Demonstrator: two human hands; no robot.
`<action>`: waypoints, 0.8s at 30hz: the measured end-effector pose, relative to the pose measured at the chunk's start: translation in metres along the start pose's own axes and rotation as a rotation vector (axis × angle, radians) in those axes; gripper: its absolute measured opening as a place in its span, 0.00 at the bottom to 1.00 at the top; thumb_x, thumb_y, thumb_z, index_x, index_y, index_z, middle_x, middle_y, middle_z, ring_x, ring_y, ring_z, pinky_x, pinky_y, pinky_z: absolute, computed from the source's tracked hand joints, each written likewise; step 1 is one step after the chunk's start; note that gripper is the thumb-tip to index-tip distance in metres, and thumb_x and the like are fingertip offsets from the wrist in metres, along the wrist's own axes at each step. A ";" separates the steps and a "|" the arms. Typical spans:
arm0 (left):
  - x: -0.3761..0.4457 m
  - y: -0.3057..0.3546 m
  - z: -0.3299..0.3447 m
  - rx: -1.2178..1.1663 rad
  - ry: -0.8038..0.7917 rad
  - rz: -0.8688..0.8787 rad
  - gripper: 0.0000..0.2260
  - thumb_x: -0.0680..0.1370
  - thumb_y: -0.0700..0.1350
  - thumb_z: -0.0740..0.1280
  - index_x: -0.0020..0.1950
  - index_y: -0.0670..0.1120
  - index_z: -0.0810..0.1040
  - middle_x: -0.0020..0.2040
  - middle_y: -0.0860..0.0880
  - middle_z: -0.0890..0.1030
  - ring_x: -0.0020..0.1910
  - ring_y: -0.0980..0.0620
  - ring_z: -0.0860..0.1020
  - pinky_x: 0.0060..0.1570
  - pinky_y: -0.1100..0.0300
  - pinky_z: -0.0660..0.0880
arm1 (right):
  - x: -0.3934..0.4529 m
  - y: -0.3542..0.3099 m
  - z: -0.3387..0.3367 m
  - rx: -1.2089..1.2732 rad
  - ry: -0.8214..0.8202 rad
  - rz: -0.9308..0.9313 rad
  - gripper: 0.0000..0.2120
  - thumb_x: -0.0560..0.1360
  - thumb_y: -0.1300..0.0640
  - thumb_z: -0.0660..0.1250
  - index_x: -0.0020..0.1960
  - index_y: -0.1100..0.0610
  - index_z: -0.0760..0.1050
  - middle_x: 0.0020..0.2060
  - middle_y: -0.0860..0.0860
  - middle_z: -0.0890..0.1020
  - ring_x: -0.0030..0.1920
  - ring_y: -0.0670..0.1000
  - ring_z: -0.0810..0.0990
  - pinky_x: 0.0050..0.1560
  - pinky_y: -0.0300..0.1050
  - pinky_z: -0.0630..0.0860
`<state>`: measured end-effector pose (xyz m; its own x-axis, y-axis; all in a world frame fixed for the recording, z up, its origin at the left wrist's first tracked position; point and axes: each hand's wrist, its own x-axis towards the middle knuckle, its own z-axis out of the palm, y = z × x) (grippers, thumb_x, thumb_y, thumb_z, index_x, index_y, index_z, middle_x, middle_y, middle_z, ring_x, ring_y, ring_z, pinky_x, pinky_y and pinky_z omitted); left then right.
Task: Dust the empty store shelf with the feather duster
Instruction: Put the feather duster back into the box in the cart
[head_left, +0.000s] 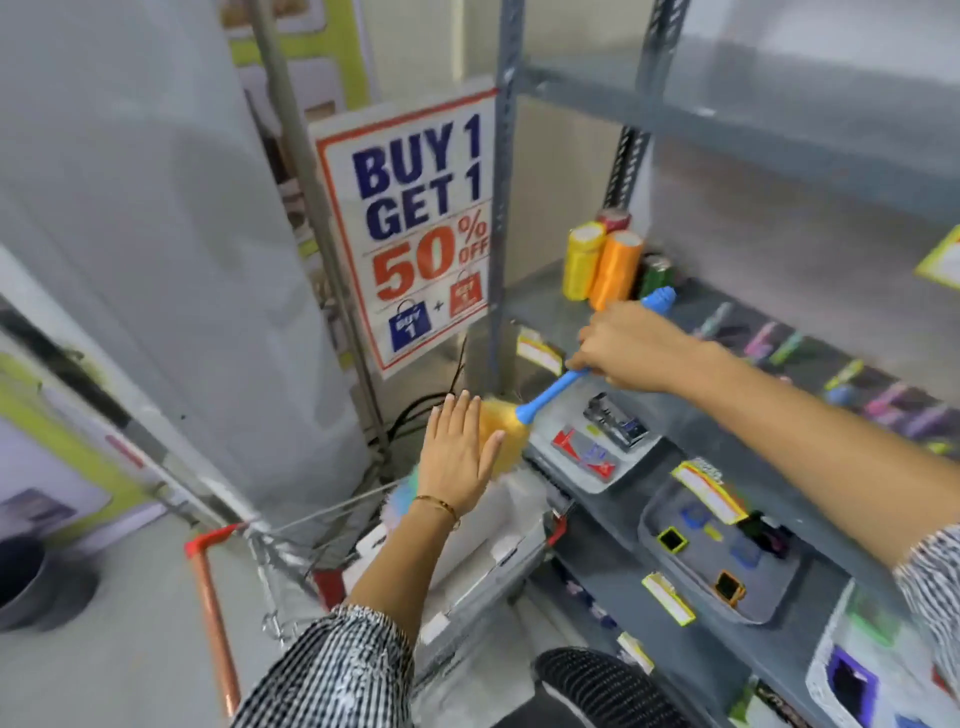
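My right hand (631, 343) is closed around the blue handle of the feather duster (550, 389), which slants down to the left. Its yellow and pale blue feathers hang off the shelf's left end, partly hidden behind my left hand (454, 452). That hand is flat, fingers apart, pressed against the feathers and holding nothing. The grey metal shelf (550, 317) runs from the upright post at centre to the right; its near left part is bare.
Yellow and orange thread spools (602, 262) stand at the shelf's back left. Grey trays (597, 457) of small goods and price tags fill lower shelves. A "Buy 1 Get 1" sign (415, 223) hangs left of the post. A shopping cart (291, 540) stands below.
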<state>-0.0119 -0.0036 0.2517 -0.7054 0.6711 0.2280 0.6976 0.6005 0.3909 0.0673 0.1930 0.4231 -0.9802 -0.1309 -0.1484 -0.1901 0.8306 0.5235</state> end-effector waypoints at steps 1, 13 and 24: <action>-0.006 -0.015 0.010 0.021 -0.019 -0.027 0.29 0.78 0.59 0.45 0.72 0.41 0.59 0.74 0.41 0.63 0.74 0.43 0.56 0.73 0.49 0.48 | 0.016 -0.017 0.015 -0.001 -0.017 -0.035 0.12 0.72 0.60 0.64 0.51 0.48 0.80 0.44 0.50 0.83 0.48 0.55 0.80 0.41 0.46 0.69; -0.084 -0.157 0.169 -0.007 -0.092 -0.290 0.24 0.79 0.51 0.57 0.68 0.36 0.64 0.70 0.35 0.66 0.72 0.38 0.61 0.72 0.45 0.55 | 0.128 -0.208 0.220 0.269 -0.116 -0.095 0.14 0.73 0.62 0.62 0.55 0.51 0.78 0.48 0.53 0.82 0.50 0.57 0.79 0.47 0.48 0.72; -0.113 -0.145 0.156 -0.008 -0.178 -0.294 0.25 0.80 0.52 0.55 0.72 0.38 0.58 0.74 0.37 0.61 0.74 0.40 0.55 0.72 0.47 0.49 | 0.053 -0.122 0.210 0.439 -0.130 0.112 0.17 0.72 0.55 0.70 0.59 0.43 0.79 0.45 0.50 0.85 0.49 0.59 0.81 0.41 0.48 0.75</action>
<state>-0.0131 -0.0986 0.0301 -0.8427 0.5356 -0.0548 0.4661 0.7767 0.4236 0.0495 0.1985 0.1751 -0.9732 0.0182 -0.2294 -0.0149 0.9898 0.1420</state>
